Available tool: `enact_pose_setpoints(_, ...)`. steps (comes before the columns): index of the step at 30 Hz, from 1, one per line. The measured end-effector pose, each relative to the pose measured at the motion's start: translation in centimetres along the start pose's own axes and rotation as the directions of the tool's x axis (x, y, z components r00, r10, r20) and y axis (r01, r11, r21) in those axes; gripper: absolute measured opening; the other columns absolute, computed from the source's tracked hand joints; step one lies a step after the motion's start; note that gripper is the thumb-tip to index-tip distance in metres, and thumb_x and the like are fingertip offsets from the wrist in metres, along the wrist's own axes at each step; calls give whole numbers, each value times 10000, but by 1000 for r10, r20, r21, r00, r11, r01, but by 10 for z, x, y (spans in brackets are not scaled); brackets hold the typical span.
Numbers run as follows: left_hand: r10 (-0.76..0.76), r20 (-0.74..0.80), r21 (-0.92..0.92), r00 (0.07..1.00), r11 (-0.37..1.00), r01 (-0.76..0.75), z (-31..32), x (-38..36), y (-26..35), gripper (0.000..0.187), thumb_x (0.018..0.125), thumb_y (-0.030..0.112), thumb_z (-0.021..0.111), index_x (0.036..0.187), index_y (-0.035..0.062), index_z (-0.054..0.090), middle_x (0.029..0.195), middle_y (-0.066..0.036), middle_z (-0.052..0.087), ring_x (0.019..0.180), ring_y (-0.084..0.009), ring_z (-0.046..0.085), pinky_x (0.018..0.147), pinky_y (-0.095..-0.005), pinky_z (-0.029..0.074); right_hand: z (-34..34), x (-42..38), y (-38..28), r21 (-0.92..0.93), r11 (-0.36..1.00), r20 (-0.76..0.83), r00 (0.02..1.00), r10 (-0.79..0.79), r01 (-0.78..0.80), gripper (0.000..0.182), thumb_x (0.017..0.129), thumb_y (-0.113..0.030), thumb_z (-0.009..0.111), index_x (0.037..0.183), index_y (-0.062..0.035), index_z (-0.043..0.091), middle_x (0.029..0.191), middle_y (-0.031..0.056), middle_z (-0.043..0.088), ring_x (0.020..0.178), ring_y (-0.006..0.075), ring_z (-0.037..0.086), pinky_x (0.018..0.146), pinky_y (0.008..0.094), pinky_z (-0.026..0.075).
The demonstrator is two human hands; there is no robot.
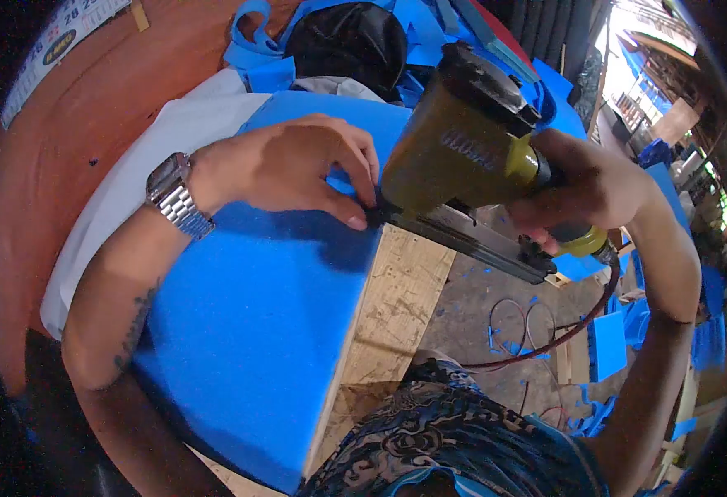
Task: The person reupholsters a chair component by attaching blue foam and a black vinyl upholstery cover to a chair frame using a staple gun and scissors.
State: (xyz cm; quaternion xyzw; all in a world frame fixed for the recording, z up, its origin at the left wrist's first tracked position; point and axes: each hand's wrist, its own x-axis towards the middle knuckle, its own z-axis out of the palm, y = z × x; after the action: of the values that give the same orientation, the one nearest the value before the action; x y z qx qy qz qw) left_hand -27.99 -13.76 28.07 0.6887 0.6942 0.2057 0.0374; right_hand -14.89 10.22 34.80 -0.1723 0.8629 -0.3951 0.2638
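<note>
My right hand [583,186] is wrapped round the handle of a yellow and black pneumatic stapler [454,141], with a dark red hose at its grip. The tool's nose points left and meets the far corner of the blue foam sheet [256,306], above the edge of a wooden board [397,290]. My left hand [314,170], below a silver watch, rests at that corner beside the nose. Its thumb and fingers are curled in towards the foam edge; whether they pinch anything is hidden.
Behind the foam lie a white cloth [148,157], a black bag [347,50] and blue strips. The hose [537,352] trails over the floor [471,323], where blue scraps and foam blocks [608,346] lie. A reddish-brown wall [90,166] stands left.
</note>
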Motion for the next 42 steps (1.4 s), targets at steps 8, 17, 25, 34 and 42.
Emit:
enact_pose_setpoints(8,-101,57,-17,993,995,102,-5,0,9,270,657,217,717,844,31,661,911,-97,599,900,-237,552,795,-314,417,-11,15,-14,38,969,46,970,240,-242,172,796,-128,588,858,18,521,558,67,532,479,143,537,437,270,423)
enact_pose_setpoints(17,-164,91,-49,982,984,169,-6,1,17,296,640,198,729,846,1,652,1012,-122,580,941,-253,544,825,-322,408,-4,12,-38,99,965,1,970,242,-241,224,785,-139,590,908,29,507,539,80,527,439,145,511,422,283,402)
enact_pose_setpoints(25,-294,21,159,956,945,287,-25,-10,32,513,730,302,666,1147,41,523,1237,-139,477,1170,-294,412,977,-371,316,-15,-55,48,199,976,-465,868,173,-88,278,793,-229,624,937,-10,530,591,48,546,473,128,523,444,269,425)
enact_pose_setpoints(34,-585,-13,426,811,730,533,46,-19,107,846,756,476,579,1348,5,201,1399,-210,181,1302,-336,172,1058,-424,147,-14,-38,218,143,935,-504,789,351,-325,433,776,-197,631,1128,-6,468,726,21,548,588,106,501,520,250,402)
enact_pose_setpoints(42,-914,-171,300,369,308,903,40,-34,177,848,729,524,579,1315,-7,274,1369,-232,236,1258,-399,235,1034,-472,179,-105,123,456,-195,955,-471,875,108,-223,579,737,-123,565,1276,-83,357,924,191,562,780,315,544,610,391,438)
